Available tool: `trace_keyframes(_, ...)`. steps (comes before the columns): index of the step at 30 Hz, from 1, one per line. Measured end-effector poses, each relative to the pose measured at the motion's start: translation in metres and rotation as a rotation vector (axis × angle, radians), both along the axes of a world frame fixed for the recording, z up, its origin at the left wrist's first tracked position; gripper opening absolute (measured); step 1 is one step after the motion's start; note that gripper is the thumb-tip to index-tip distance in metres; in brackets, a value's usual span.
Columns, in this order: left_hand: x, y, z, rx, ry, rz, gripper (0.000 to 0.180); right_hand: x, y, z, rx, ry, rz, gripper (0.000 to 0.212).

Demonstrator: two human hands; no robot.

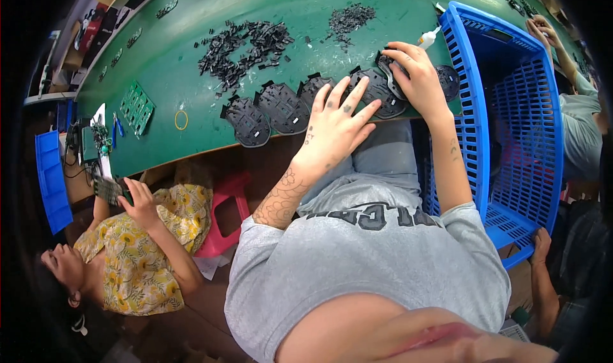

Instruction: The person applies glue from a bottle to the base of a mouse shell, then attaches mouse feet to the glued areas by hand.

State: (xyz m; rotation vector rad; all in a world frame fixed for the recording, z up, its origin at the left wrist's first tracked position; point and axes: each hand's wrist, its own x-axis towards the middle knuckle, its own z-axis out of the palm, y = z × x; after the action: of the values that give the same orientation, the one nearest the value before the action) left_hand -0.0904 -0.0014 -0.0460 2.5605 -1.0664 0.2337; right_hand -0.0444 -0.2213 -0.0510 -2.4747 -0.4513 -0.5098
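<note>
Black shells [281, 107] lined along bench's [191, 95] near edge, left hand [337, 123] spread across them, right hand [415, 72] gripping curved cover [388, 74], 2 parts heaps [246, 49] apparently unused

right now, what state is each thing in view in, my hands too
left hand, open, fingers spread over black shells
right hand, curled onto curved black piece
curved black piece, gripped
black shells, set in a row
small black parts, loose, two piles
yellow band, loose loop
blue pliers, lying unheld
blue crate, open
</note>
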Motion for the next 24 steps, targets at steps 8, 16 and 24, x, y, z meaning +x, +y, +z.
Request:
trace_keyframes(8,0.017,0.011,0.001,-0.056,0.010,0.003,0.031,-0.003,0.005,-0.005,0.052,0.025,-0.019,0.023)
trace_keyframes(16,0.030,0.009,-0.019,-0.219,0.014,-0.012,0.031,-0.017,0.030,-0.014,0.108,-0.167,-0.150,0.026)
trace_keyframes(24,0.027,0.011,-0.013,-0.251,-0.086,-0.039,0.039,-0.077,-0.044,0.001,-0.041,0.048,-0.334,0.027)
